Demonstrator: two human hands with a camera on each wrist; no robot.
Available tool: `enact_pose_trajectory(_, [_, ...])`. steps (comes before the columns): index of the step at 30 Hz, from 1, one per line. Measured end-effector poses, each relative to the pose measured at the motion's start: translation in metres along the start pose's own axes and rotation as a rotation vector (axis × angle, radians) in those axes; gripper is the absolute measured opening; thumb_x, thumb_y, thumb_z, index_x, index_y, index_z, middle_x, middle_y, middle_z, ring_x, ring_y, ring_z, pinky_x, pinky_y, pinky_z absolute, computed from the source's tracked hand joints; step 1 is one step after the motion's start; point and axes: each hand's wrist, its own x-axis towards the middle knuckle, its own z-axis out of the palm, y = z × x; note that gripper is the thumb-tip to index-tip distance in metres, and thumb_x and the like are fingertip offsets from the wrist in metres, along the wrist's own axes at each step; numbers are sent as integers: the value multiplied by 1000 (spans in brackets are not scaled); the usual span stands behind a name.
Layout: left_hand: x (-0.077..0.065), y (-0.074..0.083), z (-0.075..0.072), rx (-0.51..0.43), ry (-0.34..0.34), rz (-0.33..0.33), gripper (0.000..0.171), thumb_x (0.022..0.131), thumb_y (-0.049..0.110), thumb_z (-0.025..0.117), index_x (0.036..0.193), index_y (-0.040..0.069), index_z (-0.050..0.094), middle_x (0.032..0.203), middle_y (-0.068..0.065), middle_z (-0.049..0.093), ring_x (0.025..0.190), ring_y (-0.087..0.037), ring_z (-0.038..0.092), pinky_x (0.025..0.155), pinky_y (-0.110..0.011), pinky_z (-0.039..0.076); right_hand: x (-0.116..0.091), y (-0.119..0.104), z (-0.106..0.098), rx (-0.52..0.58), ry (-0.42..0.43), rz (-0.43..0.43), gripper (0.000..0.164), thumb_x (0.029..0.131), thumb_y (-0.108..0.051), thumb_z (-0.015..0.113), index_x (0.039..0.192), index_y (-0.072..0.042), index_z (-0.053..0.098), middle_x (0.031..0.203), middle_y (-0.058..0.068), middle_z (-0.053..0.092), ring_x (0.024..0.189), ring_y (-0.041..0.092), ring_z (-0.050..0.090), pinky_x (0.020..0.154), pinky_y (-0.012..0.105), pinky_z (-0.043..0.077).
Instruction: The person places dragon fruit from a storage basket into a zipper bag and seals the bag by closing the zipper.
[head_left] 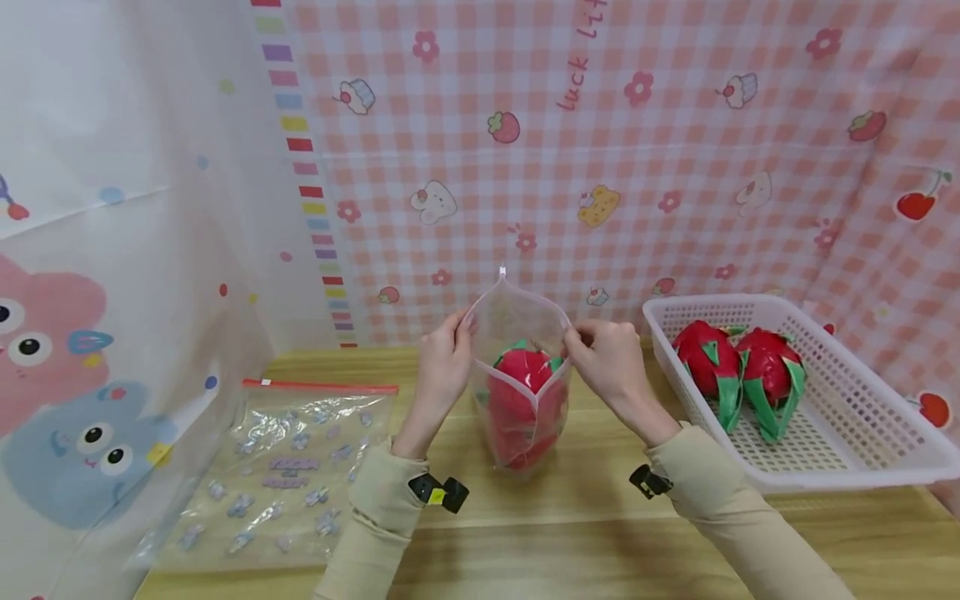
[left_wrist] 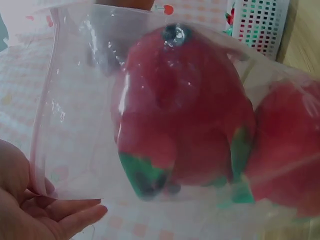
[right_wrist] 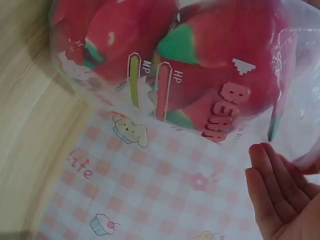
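A clear zip bag [head_left: 555, 313] is held upright over the table in the head view, its mouth spread wide in a diamond shape. My left hand [head_left: 444, 357] pinches the left side of the rim between thumb and fingers. On the opposite side, my right hand [head_left: 613, 360] grips the rim the same way. Inside the bag is a shiny red toy dragon fruit [head_left: 517, 392] with green leaf tips. The left wrist view shows two stacked in it, an upper dragon fruit [left_wrist: 185, 105] and a lower one [left_wrist: 292, 145]. Printed lettering [right_wrist: 227, 107] marks the bag's side.
A flat clear zip bag [head_left: 296, 450] with a red closure lies on the wooden table at left. At right, a white plastic basket [head_left: 862, 417] holds two more dragon fruits [head_left: 771, 367]. Pink checked cloth [head_left: 480, 167] hangs behind the table.
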Motion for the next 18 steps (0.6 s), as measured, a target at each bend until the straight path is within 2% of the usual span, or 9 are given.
enact_pose_trajectory(2, [-1, -3, 2, -20, 5, 1, 30, 99, 11, 46, 114, -9, 63, 105, -22, 70, 100, -29, 68, 83, -41, 56, 1, 3, 4, 49, -8, 35, 36, 90, -13, 53, 57, -9, 67, 49, 4, 61, 41, 6, 35, 40, 21, 26])
enact_pose_trajectory(4, [-2, -4, 2, -47, 9, 1, 31, 99, 11, 46, 115, -9, 63, 105, -22, 70, 99, -30, 68, 82, -42, 56, 7, 8, 6, 101, -15, 75, 39, 92, -17, 52, 56, -8, 65, 50, 5, 60, 43, 8, 39, 41, 22, 29])
enact_pose_trajectory(6, [-2, -4, 3, -57, 8, -1, 31, 99, 12, 46, 115, -9, 63, 105, -22, 71, 98, -29, 69, 79, -42, 56, 17, 15, 10, 152, -40, 130, 41, 95, -23, 51, 61, -7, 67, 55, 8, 62, 46, 9, 45, 44, 23, 35])
enact_pose_trajectory(8, [-3, -3, 3, -80, 2, -4, 31, 99, 11, 46, 115, -8, 63, 105, -22, 71, 98, -29, 69, 78, -41, 57, 30, 23, 14, 196, -103, 168, 40, 97, -27, 49, 72, -5, 71, 67, 12, 68, 54, 10, 53, 50, 23, 41])
enact_pose_trajectory(10, [-5, -3, 4, -99, -5, -2, 30, 99, 10, 45, 116, -8, 62, 105, -22, 70, 99, -29, 69, 78, -41, 57, 46, 31, 18, 278, -216, 186, 36, 99, -28, 47, 92, -2, 72, 89, 15, 72, 72, 13, 62, 62, 24, 49])
enact_pose_trajectory(12, [-6, -2, 4, -118, -12, 4, 30, 99, 9, 45, 117, -8, 62, 107, -22, 70, 100, -29, 68, 79, -40, 57, 62, 37, 23, 385, -358, 171, 34, 100, -24, 46, 116, -2, 65, 114, 17, 68, 96, 19, 65, 81, 29, 52])
enact_pose_trajectory(15, [-8, -2, 4, -130, -21, 23, 30, 99, 9, 45, 118, -7, 62, 109, -21, 70, 101, -27, 68, 77, -36, 57, 81, 40, 29, 580, -581, 128, 41, 100, -16, 45, 140, -5, 44, 141, 16, 50, 128, 28, 50, 104, 42, 43])
enact_pose_trajectory(16, [-9, -3, 4, -127, -22, 31, 30, 99, 9, 45, 118, -6, 62, 109, -20, 70, 101, -26, 68, 76, -34, 57, 85, 39, 32, 629, -637, 110, 44, 100, -14, 44, 144, -7, 39, 146, 15, 45, 134, 29, 44, 109, 45, 38])
enact_pose_trajectory(18, [-10, -2, 4, -120, -23, 50, 30, 99, 10, 46, 118, -5, 62, 108, -19, 70, 89, -26, 69, 67, -29, 54, 92, 36, 37, 703, -713, 82, 48, 100, -13, 44, 147, -12, 33, 150, 13, 40, 139, 30, 36, 113, 49, 32])
